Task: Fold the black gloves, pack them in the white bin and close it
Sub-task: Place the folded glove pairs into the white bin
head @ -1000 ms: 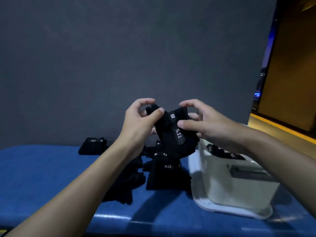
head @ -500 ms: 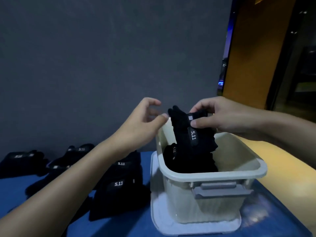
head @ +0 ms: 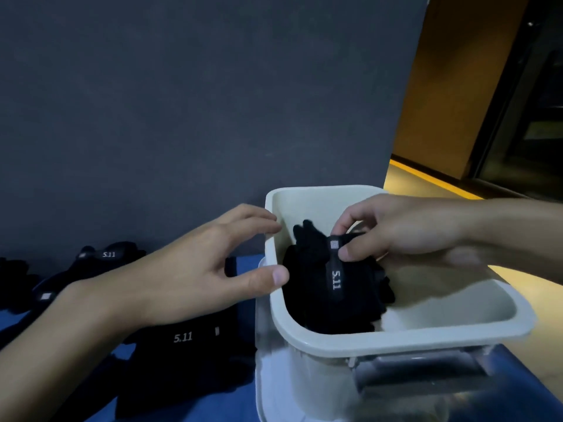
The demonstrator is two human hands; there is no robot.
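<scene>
Right hand [head: 405, 233] reaches in from 3 o'clock over white plastic bin [head: 396, 341], thumb and fingers pinching folded black fabric glove [head: 313, 289] by top of strap marked 5.11. Glove sits inside bin, 9 o'clock half, on top of more black fabric. Left hand [head: 198, 269] at bin's 9 o'clock, fingers spread loose, holding nothing. Thumb tip right at rim, touching or not, can't tell tbh. More loose black 5.11 gloves [head: 182, 345] on blue tabletop [head: 530, 388], 8 to 9 o'clock of bin. Grey latch handle [head: 420, 373] on bin's 6 o'clock wall.
</scene>
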